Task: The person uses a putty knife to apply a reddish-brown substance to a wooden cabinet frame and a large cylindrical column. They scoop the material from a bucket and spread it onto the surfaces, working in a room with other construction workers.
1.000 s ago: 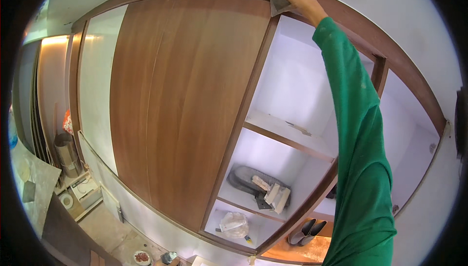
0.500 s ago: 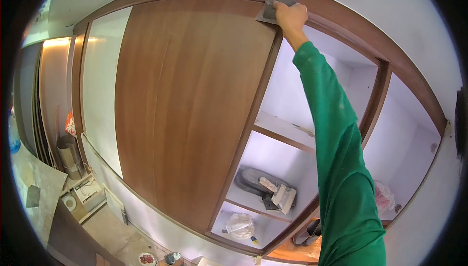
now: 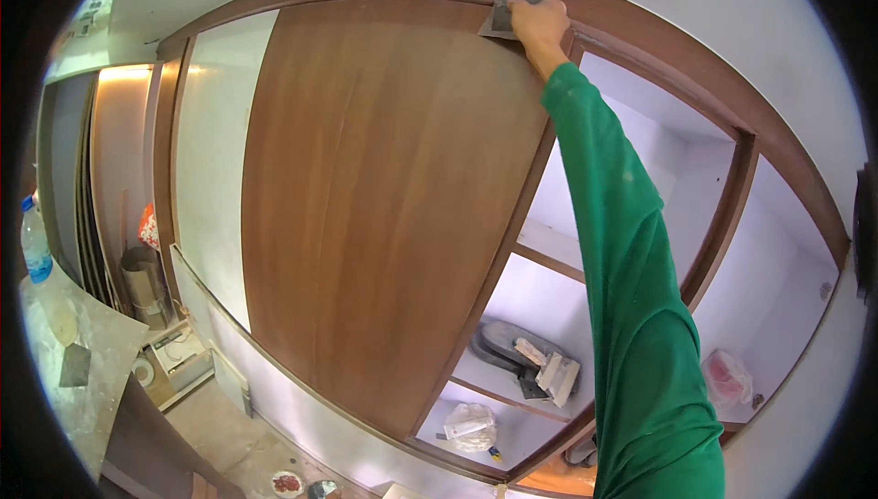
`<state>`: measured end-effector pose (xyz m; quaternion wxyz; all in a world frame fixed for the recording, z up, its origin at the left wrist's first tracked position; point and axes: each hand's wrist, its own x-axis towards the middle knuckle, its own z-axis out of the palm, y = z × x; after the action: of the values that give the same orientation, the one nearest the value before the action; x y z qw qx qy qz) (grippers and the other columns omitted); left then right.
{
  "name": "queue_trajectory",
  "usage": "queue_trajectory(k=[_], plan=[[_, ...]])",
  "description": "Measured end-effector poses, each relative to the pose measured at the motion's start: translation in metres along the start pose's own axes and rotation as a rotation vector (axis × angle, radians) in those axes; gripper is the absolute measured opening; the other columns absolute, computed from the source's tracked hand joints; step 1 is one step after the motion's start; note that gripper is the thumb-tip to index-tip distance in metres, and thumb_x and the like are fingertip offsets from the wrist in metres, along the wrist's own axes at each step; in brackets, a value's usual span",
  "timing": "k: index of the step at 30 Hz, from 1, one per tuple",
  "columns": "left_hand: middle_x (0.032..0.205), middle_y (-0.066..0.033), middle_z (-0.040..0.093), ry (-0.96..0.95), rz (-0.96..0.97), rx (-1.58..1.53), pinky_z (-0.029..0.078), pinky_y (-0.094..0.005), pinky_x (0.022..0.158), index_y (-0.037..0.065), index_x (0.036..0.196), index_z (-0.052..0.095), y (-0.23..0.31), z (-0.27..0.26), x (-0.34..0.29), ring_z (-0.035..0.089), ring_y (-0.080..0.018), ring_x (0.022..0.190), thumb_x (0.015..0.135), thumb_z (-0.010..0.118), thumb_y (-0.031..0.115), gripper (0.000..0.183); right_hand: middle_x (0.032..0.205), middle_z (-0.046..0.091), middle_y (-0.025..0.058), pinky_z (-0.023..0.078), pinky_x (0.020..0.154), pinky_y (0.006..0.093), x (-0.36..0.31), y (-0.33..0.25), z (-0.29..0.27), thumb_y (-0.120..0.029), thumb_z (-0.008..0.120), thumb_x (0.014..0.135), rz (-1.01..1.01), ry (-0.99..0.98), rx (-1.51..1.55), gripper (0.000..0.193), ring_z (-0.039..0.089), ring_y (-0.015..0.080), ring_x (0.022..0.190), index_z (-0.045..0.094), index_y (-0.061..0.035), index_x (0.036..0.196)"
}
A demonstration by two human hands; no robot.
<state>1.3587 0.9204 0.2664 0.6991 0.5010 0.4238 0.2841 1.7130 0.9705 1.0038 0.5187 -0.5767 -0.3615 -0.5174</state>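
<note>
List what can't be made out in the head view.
All head view:
Left hand: not in the picture.
Grey sheet: partly covered by right hand.
Dark shoe: partly behind green sleeve.
White dish: reddish contents too small to identify.
Pinkish bag: contents obscured by crumpled film.

A plain pale surface (image 3: 732, 5), wall or ceiling, arches over the scene. At the right, open compartments (image 3: 759, 261) with white linings catch a cool, faintly violet light; an orange surface (image 3: 553, 478) shows at the lower edge. On the left, a strip of warm light (image 3: 125, 73) brightens the top of a tall recess (image 3: 119, 147). A table (image 3: 112, 339) with clear plastic on it stands nearby. Beige flooring (image 3: 206, 415) with visible joints meets a low whitish wall (image 3: 302, 412).
</note>
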Motion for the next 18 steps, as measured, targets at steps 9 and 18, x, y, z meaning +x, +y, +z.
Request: queue_trajectory(k=[9, 18], plan=[[0.072, -0.0047, 0.063, -0.012, -0.050, -0.151, 0.046, -0.0273, 0.050, 0.001, 0.108, 0.062, -0.013, 0.000, 0.015, 0.057, -0.0133, 0.058, 0.083, 0.069, 0.015, 0.030, 0.104, 0.061, 0.0344, 0.050, 0.083, 0.0470, -0.033, -0.020, 0.023, -0.026, 0.068, 0.074, -0.086, -0.270, 0.282, 0.043, 0.061, 0.0472, 0.095, 0.064, 0.0130, 0.091], [0.066, -0.0080, 0.061, -0.276, -0.091, -0.691, 0.051, -0.0304, 0.050, -0.001, 0.087, 0.060, 0.073, 0.038, 0.026, 0.060, -0.0187, 0.053, 0.077, 0.071, 0.003, 0.015, 0.088, 0.067, 0.0206, 0.053, 0.069, 0.0434, -0.372, 0.046, -0.198, -0.026, 0.059, 0.089, -0.254, -1.172, 0.246, 0.030, 0.063, 0.0389, 0.075, 0.067, -0.0018, 0.105]])
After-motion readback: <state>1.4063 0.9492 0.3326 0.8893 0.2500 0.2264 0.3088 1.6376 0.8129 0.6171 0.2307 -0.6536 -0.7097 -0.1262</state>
